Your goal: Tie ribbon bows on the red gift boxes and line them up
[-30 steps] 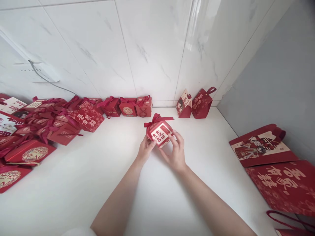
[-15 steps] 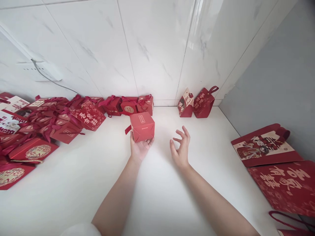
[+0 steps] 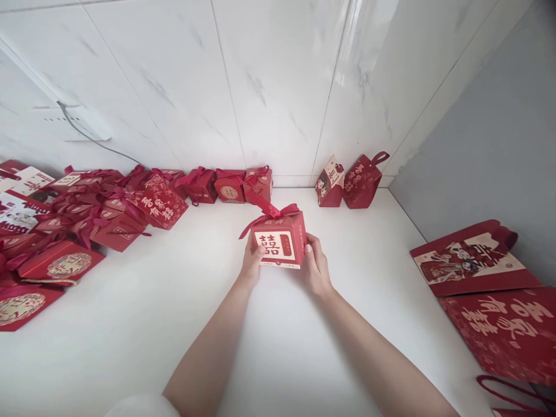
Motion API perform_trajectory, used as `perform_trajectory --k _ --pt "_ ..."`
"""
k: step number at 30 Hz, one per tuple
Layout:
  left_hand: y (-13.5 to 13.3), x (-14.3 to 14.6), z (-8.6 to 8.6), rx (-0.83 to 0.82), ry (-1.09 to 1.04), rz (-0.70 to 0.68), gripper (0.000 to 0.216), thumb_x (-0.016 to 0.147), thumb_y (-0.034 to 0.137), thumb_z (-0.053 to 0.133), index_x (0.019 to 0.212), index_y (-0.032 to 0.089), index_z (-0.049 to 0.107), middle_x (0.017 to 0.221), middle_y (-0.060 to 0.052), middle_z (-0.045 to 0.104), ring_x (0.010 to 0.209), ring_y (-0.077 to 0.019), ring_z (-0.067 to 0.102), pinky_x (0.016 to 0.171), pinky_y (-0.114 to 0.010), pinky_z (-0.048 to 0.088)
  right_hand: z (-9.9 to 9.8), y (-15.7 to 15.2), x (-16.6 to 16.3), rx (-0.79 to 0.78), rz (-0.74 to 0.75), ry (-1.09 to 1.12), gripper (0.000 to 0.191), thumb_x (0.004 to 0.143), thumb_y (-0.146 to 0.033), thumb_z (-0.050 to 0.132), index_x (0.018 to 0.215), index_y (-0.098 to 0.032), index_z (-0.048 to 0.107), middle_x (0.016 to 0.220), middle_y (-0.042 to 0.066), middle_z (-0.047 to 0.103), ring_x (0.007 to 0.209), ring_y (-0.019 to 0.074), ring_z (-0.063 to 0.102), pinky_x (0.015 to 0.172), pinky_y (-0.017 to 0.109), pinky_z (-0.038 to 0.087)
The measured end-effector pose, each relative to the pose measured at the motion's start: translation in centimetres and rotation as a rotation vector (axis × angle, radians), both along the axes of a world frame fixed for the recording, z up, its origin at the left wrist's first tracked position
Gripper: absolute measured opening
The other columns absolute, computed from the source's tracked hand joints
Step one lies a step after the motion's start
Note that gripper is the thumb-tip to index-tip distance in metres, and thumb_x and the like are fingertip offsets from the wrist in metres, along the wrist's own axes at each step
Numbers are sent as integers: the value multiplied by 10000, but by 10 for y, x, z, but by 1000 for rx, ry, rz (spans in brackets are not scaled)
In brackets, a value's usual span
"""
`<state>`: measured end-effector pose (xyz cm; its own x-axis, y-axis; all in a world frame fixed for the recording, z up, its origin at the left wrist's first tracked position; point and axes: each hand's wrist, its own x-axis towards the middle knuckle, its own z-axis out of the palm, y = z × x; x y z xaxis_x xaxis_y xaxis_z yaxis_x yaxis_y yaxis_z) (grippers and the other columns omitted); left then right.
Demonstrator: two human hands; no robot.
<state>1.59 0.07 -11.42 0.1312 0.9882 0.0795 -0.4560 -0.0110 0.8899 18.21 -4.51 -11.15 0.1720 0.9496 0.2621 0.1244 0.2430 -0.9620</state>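
Observation:
Between my two hands is a red gift box with a cream label bearing a red double character, facing me. A red ribbon bow is tied on its top. My left hand grips the box's left side, its thumb on the front face. On the right side my right hand presses with its thumb near the front corner and its fingers mostly hidden behind. The box is upright, held over the white table; whether its base touches the table I cannot tell.
Many ribboned red boxes are heaped along the left, continuing in a row against the tiled wall. Two small handled boxes stand at the back right. Larger red gift bags lie along the right edge. A cable hangs from the wall socket.
The box has been turned so its labelled front faces me and its bow is on top, and it has shifted right and nearer. My right hand, open before, has closed on its right side.

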Motion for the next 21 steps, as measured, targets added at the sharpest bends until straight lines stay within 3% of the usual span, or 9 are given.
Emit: perform_trajectory --k 6,10,14,17,21 --pt "5 -8 2 33 88 -77 458 713 390 720 1107 180 616 1059 -84 694 986 -260 647 869 -373 485 -7 4 -1 50 -36 -19 361 935 -341 447 1285 -252 425 1278 74 543 1148 233 531 925 400 465" --pt "6 -8 12 -27 -69 -47 485 803 520 510 1102 162 643 1177 -106 656 1139 -302 576 943 -409 443 -12 8 0 60 -79 -4 317 891 -219 429 1196 -251 508 1260 64 553 1156 218 527 945 401 453" --pt "10 -13 17 -81 -129 -23 654 842 651 334 1192 164 594 1189 -136 644 1147 -313 574 940 -441 432 -14 12 4 22 -99 -19 248 821 -145 407 922 -233 616 1131 44 613 1087 211 557 931 385 437" --pt "17 -22 16 -90 -77 132 711 836 710 255 1170 180 591 1142 -145 656 1070 -283 615 903 -419 449 -16 15 7 -40 -116 41 207 770 -147 419 740 -219 611 1064 42 630 1046 219 569 920 377 430" --pt "20 -33 32 22 189 428 578 860 660 318 1125 223 589 1192 -114 626 1091 -243 602 933 -396 434 -23 21 9 -110 -133 161 178 767 -218 440 777 -212 617 1086 65 633 1019 236 581 834 365 477"
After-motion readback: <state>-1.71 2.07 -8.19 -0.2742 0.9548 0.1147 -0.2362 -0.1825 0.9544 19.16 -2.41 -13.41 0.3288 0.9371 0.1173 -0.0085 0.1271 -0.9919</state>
